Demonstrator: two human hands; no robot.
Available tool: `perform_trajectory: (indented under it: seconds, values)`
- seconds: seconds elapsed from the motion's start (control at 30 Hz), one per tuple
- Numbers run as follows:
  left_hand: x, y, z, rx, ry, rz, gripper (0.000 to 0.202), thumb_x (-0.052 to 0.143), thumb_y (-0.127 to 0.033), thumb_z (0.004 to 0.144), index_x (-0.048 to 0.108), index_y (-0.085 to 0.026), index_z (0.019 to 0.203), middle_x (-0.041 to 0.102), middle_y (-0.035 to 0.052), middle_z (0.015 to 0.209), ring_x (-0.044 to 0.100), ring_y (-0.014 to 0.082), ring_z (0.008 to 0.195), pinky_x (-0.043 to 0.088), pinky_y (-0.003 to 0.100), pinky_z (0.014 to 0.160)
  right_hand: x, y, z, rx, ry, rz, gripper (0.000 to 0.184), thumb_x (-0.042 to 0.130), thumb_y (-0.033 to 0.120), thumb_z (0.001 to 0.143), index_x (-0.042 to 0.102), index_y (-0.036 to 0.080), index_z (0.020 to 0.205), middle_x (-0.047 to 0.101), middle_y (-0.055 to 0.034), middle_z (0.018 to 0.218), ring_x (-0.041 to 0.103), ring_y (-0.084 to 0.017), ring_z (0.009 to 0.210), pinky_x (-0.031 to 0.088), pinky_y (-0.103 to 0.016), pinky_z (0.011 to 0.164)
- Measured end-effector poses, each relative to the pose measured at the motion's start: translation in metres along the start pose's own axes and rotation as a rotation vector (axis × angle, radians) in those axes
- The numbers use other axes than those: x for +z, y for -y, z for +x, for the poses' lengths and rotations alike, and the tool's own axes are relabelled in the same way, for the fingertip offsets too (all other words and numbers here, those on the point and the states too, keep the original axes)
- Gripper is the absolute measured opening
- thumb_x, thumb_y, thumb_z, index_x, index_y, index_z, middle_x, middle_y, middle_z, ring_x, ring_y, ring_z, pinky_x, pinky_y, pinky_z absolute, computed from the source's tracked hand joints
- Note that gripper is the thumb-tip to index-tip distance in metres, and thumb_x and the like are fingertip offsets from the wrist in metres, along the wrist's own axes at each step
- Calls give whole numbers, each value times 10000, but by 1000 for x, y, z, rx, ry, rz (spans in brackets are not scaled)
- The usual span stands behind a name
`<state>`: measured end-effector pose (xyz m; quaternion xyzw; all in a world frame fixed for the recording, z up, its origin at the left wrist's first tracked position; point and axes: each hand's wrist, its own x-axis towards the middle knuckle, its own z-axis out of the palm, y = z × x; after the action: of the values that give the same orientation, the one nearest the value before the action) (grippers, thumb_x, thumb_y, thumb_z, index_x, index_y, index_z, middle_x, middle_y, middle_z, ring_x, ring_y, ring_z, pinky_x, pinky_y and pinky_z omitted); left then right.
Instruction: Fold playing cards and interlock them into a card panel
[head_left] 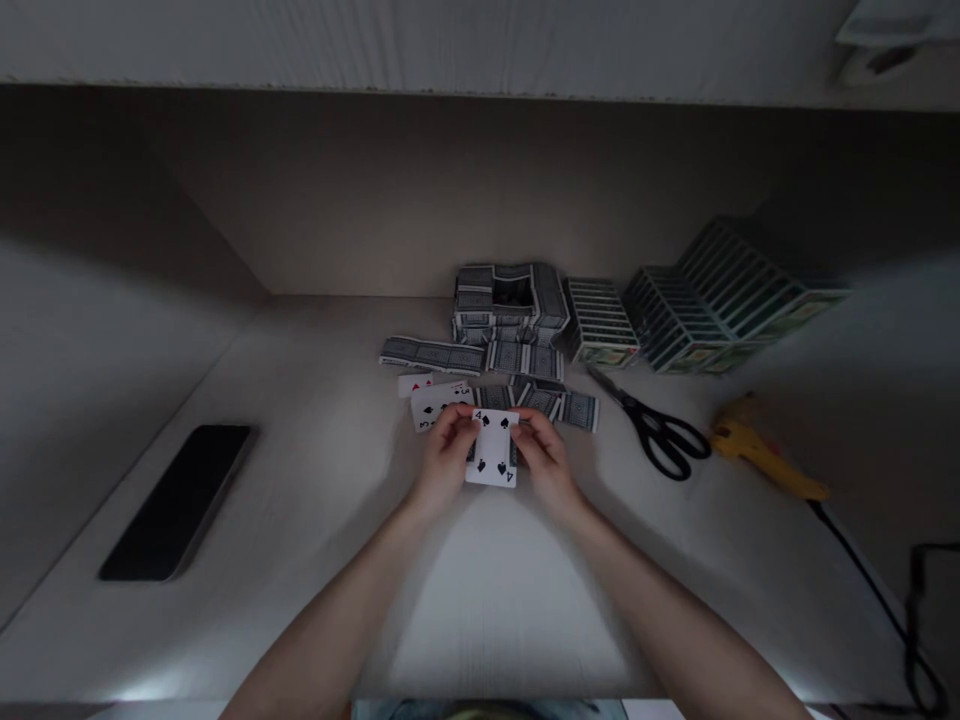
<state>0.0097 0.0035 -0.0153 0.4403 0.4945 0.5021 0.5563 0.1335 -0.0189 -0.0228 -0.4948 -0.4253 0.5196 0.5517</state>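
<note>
A four of spades playing card (493, 448) is held face up between my two hands. My left hand (448, 450) pinches its left edge, thumb on top. On the right edge, my right hand (544, 450) grips it the same way. Dark patterned strips show along both sides of the card, at the fingers. Just beyond my left hand lie a loose three card (427, 402) and a red-suit card (415, 384). Folded card pieces (579, 410) with patterned backs lie beyond my right hand.
A box-like build of cards (474, 300) stands at the back, with card strips (431, 354) before it. Several stacks of card boxes (602, 310) are to its right. Scissors (660, 430) and a yellow glue gun (765, 455) with a cord lie right; a phone (180, 500) lies left.
</note>
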Motion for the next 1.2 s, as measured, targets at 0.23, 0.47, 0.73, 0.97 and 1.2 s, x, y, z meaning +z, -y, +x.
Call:
perform_trajectory:
  seconds: [0.23,0.47,0.73,0.97,1.2]
  values:
    - [2,0,0,-48,54,-50,108,502,-246,683,557,-168,733,513,-33,615,437,91,549,328,193,490,1,1,-1,-34,-34,-63,169,493,365,749,510,228,845,519,24,676,465,-130,601,374,-228,525]
    - [5,1,-5,16,-7,36,89,459,-212,695,534,-189,736,495,-29,634,431,101,571,333,196,502,1,-1,1,-33,-26,-67,159,489,358,744,523,226,825,520,25,662,461,-131,594,365,-231,526]
    - [9,-2,-9,33,-22,48,81,424,-189,704,502,-191,725,476,-32,616,420,105,556,323,204,491,1,2,0,-40,-33,-78,122,490,318,730,541,226,792,532,23,669,467,-135,609,363,-232,533]
    - [9,-1,-10,91,-7,81,84,412,-165,726,492,-191,733,481,-27,642,429,110,592,338,209,527,0,1,1,-54,-32,-86,110,485,291,734,557,222,778,536,21,683,458,-130,613,354,-230,542]
    - [9,4,-12,154,-10,120,112,400,-134,738,489,-199,754,482,-30,657,427,107,597,337,209,540,-1,0,3,-68,-56,-64,86,491,256,711,566,225,739,535,35,670,459,-121,612,338,-225,549]
